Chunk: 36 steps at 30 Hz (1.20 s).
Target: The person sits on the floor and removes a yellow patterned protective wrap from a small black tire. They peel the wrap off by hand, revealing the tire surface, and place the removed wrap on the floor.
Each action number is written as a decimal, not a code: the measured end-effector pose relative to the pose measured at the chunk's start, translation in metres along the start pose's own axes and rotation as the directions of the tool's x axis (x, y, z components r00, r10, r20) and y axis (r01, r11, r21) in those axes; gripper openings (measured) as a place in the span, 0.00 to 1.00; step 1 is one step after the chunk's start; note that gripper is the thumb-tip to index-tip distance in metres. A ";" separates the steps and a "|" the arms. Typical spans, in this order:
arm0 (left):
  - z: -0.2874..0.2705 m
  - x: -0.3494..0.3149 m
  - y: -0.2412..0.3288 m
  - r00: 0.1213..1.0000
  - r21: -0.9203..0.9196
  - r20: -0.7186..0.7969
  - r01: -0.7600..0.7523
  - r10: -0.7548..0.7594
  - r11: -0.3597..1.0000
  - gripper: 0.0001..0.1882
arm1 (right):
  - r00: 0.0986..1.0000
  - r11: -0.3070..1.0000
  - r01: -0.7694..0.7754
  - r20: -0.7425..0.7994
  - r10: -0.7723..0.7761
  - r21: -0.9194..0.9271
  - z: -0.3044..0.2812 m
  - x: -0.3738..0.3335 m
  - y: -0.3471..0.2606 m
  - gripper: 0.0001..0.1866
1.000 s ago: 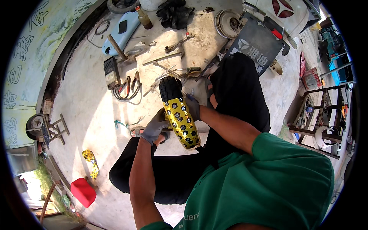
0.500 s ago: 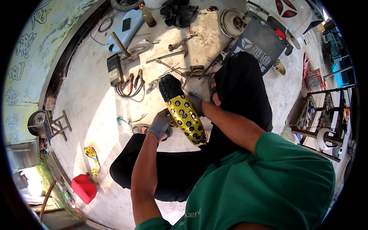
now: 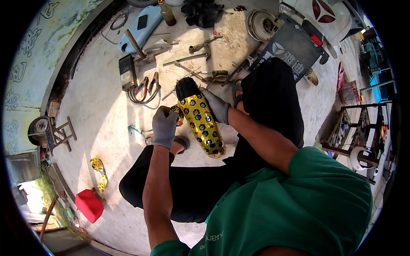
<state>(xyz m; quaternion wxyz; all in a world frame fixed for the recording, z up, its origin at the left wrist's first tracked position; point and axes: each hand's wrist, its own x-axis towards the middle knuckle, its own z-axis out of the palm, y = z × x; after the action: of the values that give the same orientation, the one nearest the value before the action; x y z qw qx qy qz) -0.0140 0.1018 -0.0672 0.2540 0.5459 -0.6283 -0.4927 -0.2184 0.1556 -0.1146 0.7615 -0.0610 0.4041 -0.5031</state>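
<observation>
A black tyre [image 3: 186, 88] stands between my legs, its treaded top end bare. Shiny yellow wrapping film [image 3: 200, 123] with black hexagons covers the rest. My left hand [image 3: 164, 128], in a grey glove, is closed on a loose strip of the film at the tyre's left side. On the other side my gloved right hand [image 3: 217, 106] lies along the tyre, fingers stretched toward its top, with the palm hidden. A torn piece of the same film [image 3: 99, 173] lies on the floor at left.
Beyond the tyre lie wrenches [image 3: 205, 44], a screwdriver [image 3: 213, 72] and other tools. A black charger-like box [image 3: 127, 72] with clamp cables [image 3: 147, 87] sits to their left. Farther back are a pale blue panel [image 3: 139, 32] and a bottle [image 3: 166, 15]. A red object [image 3: 89, 205] rests at lower left.
My left hand has moved left and up, drawing a strip of film out from the tyre's side. The right hand has come up along the tyre's right side.
</observation>
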 end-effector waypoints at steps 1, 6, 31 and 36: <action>-0.008 -0.002 0.020 0.999 -0.215 -0.008 0.034 -0.037 0.976 0.04 | 0.999 0.999 0.048 0.010 -0.048 -0.001 0.006 -0.006 -0.004 0.30; -0.013 -0.019 0.072 0.992 -0.748 0.071 -0.018 0.107 0.663 0.06 | 0.996 0.999 0.038 0.077 -0.041 0.032 -0.002 -0.003 -0.004 0.29; 0.027 -0.017 0.049 0.921 -0.484 0.200 -0.204 0.335 0.851 0.27 | 0.812 0.515 0.361 -0.009 -0.584 -0.777 0.030 -0.055 -0.014 0.20; 0.021 0.005 0.025 0.989 -0.632 0.067 -0.060 0.132 0.773 0.25 | 0.777 0.550 0.355 -0.088 -0.623 -0.756 -0.015 -0.021 -0.008 0.17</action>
<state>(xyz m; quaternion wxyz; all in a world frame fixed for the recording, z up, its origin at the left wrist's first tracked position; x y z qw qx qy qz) -0.0440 0.1022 -0.0539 0.4120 0.3697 -0.4680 -0.6888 -0.2383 0.1735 -0.1092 0.4199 -0.3680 0.6567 -0.5069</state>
